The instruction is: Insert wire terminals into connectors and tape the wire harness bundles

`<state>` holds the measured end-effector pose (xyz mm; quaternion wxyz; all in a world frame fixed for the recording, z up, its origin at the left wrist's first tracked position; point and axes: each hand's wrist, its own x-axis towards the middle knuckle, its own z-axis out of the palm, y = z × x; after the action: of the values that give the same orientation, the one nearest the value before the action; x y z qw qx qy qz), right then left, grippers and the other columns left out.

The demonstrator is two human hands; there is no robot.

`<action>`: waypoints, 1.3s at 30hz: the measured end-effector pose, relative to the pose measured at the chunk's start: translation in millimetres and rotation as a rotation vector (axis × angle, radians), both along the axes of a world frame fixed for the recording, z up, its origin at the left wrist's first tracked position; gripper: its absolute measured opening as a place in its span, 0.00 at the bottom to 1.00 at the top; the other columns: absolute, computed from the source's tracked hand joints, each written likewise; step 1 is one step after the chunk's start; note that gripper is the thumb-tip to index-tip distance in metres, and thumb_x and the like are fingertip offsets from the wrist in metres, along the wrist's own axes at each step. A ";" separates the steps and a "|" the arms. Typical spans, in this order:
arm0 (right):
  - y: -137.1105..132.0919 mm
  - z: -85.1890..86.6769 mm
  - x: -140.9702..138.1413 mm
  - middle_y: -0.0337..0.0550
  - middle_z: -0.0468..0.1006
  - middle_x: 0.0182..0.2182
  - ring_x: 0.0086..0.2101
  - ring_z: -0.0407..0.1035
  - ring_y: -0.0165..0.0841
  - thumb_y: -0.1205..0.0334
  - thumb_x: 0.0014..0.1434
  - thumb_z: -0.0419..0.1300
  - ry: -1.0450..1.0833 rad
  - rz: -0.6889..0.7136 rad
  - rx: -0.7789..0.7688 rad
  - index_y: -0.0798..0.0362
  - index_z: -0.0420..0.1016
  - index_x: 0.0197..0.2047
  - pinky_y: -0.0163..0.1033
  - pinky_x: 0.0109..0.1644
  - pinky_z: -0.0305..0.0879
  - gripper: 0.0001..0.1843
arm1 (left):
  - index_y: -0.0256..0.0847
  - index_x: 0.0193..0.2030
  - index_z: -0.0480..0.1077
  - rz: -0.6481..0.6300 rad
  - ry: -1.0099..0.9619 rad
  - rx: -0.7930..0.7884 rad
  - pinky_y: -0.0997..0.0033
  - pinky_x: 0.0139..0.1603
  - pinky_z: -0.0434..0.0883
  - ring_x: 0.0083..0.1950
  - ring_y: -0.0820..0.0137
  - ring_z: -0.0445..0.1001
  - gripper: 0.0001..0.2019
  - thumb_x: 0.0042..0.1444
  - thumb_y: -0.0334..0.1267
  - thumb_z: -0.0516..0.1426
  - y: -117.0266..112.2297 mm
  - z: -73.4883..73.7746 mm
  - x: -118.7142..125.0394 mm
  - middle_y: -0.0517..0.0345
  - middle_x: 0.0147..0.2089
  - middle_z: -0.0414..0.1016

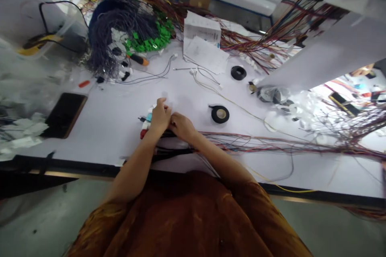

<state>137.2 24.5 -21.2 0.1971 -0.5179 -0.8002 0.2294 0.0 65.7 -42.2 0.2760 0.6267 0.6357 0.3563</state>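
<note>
My left hand (pixel 160 117) and my right hand (pixel 182 127) meet at the left end of a long wire bundle (pixel 241 135). Both have their fingers curled in on the bundle, the right in a pinch and the left with one finger raised. The exact grip point is hidden under the fingers. Beside my left hand, white, light blue and red connectors (pixel 144 132) poke out at the bundle's end. A stretch of black-wrapped cable (pixel 171 153) lies below my wrists. To the right of my hands rests a roll of black tape (pixel 220 114) with its tail loose.
A second black tape roll (pixel 238 72) lies farther back, near white papers (pixel 206 44). Dark wires with green connectors (pixel 150 40) are heaped at back left. A phone (pixel 64 114) and a bag of white connectors (pixel 21 132) lie left. A white post (pixel 325 54) slants at right.
</note>
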 end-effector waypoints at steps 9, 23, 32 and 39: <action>129.3 16.2 94.8 0.64 0.72 0.51 0.53 0.64 0.48 0.67 0.63 0.56 -0.279 -0.539 0.003 0.60 0.74 0.45 0.52 0.57 0.59 0.09 | 0.42 0.51 0.68 -0.056 -0.149 0.146 0.52 0.59 0.71 0.65 0.56 0.64 0.15 0.57 0.39 0.58 -9.3 -5.8 -0.6 0.43 0.62 0.64; 45.5 26.4 39.3 0.35 0.71 0.26 0.29 0.62 0.28 0.60 0.64 0.53 0.306 0.026 -0.157 0.52 0.70 0.35 0.33 0.36 0.57 0.08 | 0.44 0.49 0.69 -0.033 -0.888 -0.284 0.78 0.23 0.64 0.24 0.79 0.67 0.21 0.51 0.50 0.64 -1.2 14.6 0.8 0.57 0.38 0.77; 42.3 30.2 36.2 0.34 0.69 0.24 0.26 0.62 0.28 0.59 0.64 0.53 0.442 -0.096 -0.127 0.51 0.67 0.34 0.34 0.35 0.60 0.08 | 0.46 0.50 0.72 -0.177 -0.775 -0.250 0.74 0.35 0.72 0.38 0.72 0.75 0.20 0.58 0.56 0.58 -8.6 20.5 -3.1 0.53 0.44 0.78; 10.9 43.9 29.0 0.48 0.75 0.42 0.45 0.68 0.38 0.60 0.68 0.51 0.169 -0.166 0.147 0.51 0.74 0.40 0.43 0.52 0.63 0.11 | 0.43 0.40 0.72 -0.040 -0.875 -0.206 0.80 0.20 0.59 0.21 0.80 0.61 0.11 0.58 0.48 0.60 -4.6 13.8 3.1 0.62 0.28 0.70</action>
<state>166.2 35.3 22.7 0.3193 -0.5453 -0.7499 0.1959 3.1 61.1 -28.3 0.5866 0.3986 0.4790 0.5173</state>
